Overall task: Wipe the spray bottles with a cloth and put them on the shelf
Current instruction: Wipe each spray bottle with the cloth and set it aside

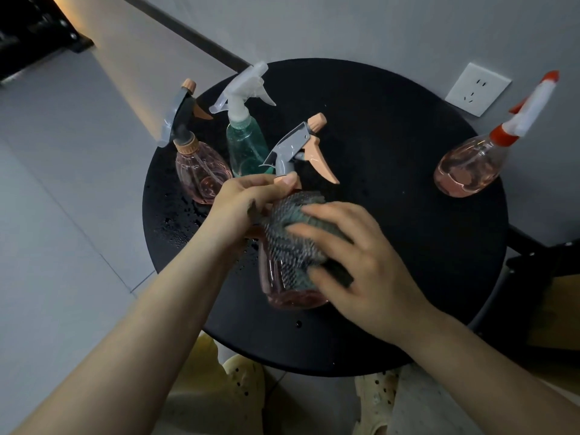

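Note:
A pink spray bottle with a grey and peach trigger head stands near the front middle of the round black table. My left hand grips its neck and shoulder just under the trigger. My right hand presses a grey patterned cloth against the bottle's right side, fingers curled over the cloth. A second pink bottle with a dark head and a green bottle with a clear head stand at the table's left. A fourth pink bottle with a white and red head stands at the right edge.
Water droplets speckle the table's left part. A white wall socket sits on the wall behind the table. A dark frame stands to the right. Two yellow clogs are on the tiled floor below the table's front edge.

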`<state>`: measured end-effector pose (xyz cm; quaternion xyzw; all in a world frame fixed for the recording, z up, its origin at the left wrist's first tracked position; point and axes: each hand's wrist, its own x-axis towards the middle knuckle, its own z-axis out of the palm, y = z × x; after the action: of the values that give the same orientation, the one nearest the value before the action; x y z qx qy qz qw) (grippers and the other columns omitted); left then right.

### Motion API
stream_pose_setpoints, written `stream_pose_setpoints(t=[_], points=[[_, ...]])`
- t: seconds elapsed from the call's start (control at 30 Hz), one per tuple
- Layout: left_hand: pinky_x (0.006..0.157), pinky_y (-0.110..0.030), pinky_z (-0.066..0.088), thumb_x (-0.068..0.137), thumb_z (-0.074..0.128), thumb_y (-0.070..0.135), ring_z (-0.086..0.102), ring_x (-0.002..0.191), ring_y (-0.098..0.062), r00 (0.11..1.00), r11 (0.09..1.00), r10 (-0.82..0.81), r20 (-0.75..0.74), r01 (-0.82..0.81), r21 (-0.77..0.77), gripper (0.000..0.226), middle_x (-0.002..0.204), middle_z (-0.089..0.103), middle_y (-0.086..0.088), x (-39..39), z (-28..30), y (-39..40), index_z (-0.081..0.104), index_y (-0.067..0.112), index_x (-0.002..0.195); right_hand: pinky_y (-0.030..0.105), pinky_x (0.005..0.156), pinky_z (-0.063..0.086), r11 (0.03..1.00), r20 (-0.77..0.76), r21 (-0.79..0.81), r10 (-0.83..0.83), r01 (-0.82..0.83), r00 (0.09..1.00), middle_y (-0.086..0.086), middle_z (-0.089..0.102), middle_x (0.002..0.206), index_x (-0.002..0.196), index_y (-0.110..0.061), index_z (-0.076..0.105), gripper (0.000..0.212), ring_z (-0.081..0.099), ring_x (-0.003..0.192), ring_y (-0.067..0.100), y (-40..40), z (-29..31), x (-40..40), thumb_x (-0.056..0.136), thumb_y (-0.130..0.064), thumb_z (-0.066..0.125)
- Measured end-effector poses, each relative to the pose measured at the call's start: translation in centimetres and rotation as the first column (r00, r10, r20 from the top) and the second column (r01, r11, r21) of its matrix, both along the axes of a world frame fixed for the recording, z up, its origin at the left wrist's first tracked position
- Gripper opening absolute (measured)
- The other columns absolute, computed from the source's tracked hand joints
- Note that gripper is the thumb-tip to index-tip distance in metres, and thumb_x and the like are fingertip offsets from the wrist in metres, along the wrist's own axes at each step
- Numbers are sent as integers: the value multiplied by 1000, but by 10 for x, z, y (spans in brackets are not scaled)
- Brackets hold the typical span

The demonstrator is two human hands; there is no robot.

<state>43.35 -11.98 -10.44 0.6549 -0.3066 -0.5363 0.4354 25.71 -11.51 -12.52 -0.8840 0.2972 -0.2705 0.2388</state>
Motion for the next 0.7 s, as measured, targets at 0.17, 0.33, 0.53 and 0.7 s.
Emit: stream_pose_setpoints(t=[0.17, 0.33, 0.53, 0.7], points=[[44, -11, 37, 86, 63, 29, 52, 47, -8, 999, 999, 31, 40, -32, 22, 17, 57, 61, 5, 3, 1, 0, 69, 16, 77, 43, 101, 39, 906, -214, -316, 221, -282, 952, 1, 58, 125, 117, -20, 63, 33, 43, 123, 30, 3, -1, -4, 84, -24, 61], [46, -13, 39, 85, 65, 30, 56, 52, -11, 999, 1000, 18, 36, -19, 18, 24, 62, 64, 1, -1, 0, 0, 72, 7, 89, 43, 101, 38, 898, -237, -333, 218, -289, 947, 1, 58, 125, 118, -20, 62, 34, 45, 121, 27, 4, 0, -4, 84, -27, 60], [77, -35, 51, 84, 67, 21, 63, 75, -24, 1000, 1000, -13, -4, 13, 4, 23, 85, 69, -19, -10, -3, 0, 71, 0, 90, 30, 98, 39, 999, -108, -49, 9, -14, 994, -1, 52, 130, 122, -18, 59, 39, 42, 120, 21, 2, 4, 1, 86, -30, 51], [76, -35, 51, 84, 66, 22, 63, 76, -25, 1000, 1000, -7, 10, 7, 5, 25, 89, 69, -20, -7, -1, 0, 70, -1, 93, 34, 99, 39, 995, -121, -97, 26, -38, 992, 5, 53, 128, 121, -14, 60, 38, 44, 116, 25, 2, 2, 1, 85, -26, 55]])
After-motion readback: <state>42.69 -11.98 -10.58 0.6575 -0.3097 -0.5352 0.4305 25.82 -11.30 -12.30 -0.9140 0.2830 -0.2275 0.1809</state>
